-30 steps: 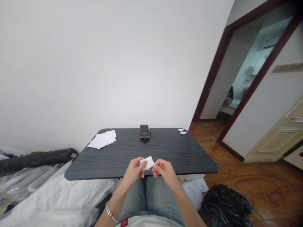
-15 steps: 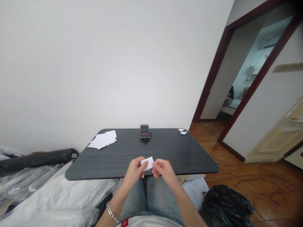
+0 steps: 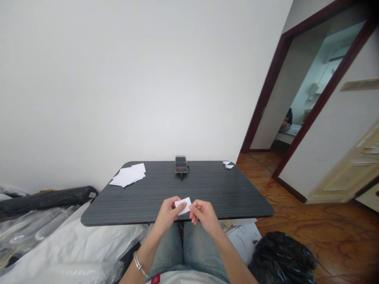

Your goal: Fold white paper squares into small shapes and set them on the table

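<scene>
A small white piece of paper (image 3: pixel 185 206), apparently folded, is held above the near edge of the dark table (image 3: pixel 204 189). My left hand (image 3: pixel 169 211) grips its left side, the thumb lying across its face. At its right edge, the fingertips of my right hand (image 3: pixel 203 212) pinch it between thumb and forefinger. Several loose white sheets (image 3: pixel 128 175) lie overlapping on the table's far left. Two small folded white papers (image 3: pixel 228 165) rest near the far right corner.
A small dark device (image 3: pixel 181 164) stands at the table's back middle, before the white wall. Plastic-wrapped goods (image 3: pixel 59 236) lie to the left below. A black plastic bag (image 3: pixel 282 256) and white paper bags (image 3: pixel 244 238) are on the floor at right. Through the doorway a person is partly visible.
The paper has shifted very slightly left and tilted a little in my hands. Both hands keep their grip; the things on the table stay put.
</scene>
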`<state>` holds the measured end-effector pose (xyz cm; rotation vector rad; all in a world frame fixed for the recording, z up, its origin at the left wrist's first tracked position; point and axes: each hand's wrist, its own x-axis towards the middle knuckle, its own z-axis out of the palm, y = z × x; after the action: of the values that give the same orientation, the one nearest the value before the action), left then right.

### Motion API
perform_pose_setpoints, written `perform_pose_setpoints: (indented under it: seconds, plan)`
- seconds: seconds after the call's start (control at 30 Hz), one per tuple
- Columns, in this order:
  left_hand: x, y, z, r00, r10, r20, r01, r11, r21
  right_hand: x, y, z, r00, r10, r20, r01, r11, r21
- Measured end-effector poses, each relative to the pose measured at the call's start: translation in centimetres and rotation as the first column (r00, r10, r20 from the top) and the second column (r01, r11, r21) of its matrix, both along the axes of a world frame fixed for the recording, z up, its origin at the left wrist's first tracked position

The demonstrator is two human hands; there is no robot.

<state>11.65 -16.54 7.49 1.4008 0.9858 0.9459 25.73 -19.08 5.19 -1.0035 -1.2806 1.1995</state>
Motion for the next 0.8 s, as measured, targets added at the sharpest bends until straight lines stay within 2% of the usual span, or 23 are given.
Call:
perform_pose_setpoints:
  seconds: [0.33,0.63,0.8]
  plan:
    - [-0.04,0.04,-0.1,1.0,-0.023,-0.005,0.024,0.993,0.118,-0.29,0.16,-0.14,0.998,0.036,-0.042,-0.038,0.999,-0.033]
    - [0.08,0.15,-0.42,0.998,-0.01,0.064,0.008,1.0,0.022,-0.27,0.14,-0.3,0.999,-0.023,-0.049,0.023,1.0,-0.012]
    - [-0.2,0.08,-0.31,0.997,-0.012,0.079,0.006,0.997,0.077,-0.24,-0.07,0.09,0.998,-0.021,-0.057,0.02,1.0,-0.013]
